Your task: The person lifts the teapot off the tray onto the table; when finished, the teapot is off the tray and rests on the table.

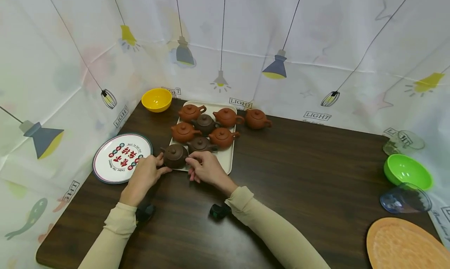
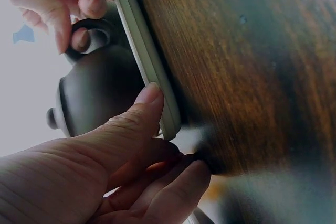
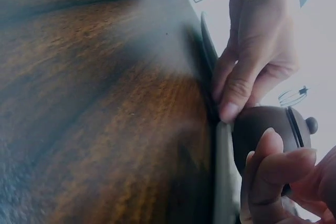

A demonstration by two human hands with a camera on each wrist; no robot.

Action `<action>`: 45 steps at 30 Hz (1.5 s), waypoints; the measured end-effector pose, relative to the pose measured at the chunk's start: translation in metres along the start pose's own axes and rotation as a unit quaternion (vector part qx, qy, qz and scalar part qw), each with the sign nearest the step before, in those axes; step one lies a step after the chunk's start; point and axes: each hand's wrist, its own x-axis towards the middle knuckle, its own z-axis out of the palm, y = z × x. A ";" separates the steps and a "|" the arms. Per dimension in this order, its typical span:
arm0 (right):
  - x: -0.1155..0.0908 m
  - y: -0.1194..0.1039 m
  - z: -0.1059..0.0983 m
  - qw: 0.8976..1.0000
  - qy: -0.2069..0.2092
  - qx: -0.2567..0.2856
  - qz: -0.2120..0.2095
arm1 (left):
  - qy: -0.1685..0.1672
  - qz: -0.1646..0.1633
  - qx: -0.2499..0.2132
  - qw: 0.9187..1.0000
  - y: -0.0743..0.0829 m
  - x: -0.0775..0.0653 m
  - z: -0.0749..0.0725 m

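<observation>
A dark brown teapot (image 1: 174,156) sits at the near left corner of a cream tray (image 1: 226,159). My right hand (image 1: 208,169) pinches its loop handle (image 2: 100,24) between thumb and finger. With its thumb on the rim, my left hand (image 1: 144,175) grips the tray corner beside the teapot. Behind it on the tray are two more dark teapots, one nearer (image 1: 201,145) and one farther back (image 1: 204,123), among several reddish-brown teapots (image 1: 221,138). Another reddish-brown teapot (image 1: 257,120) stands on the table just right of the tray.
Left of the tray lies a white plate (image 1: 109,171) with red lettering. A yellow bowl (image 1: 156,108) stands at the back left. Along the right side are a clear glass (image 1: 411,140), a green bowl (image 1: 397,175), a bluish glass (image 1: 393,200) and an orange round board (image 1: 404,245). Printed curtains border the table.
</observation>
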 end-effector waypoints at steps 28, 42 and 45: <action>-0.133 0.039 -0.110 0.996 0.072 0.001 0.062 | -0.026 -0.021 -0.022 0.999 0.001 0.002 -0.003; -0.132 0.079 -0.190 0.960 0.250 0.042 0.119 | -0.039 -0.019 -0.016 0.999 0.000 0.000 -0.005; -0.123 0.086 -0.212 0.948 0.292 0.045 0.123 | -0.040 -0.013 -0.016 0.999 0.002 0.001 -0.004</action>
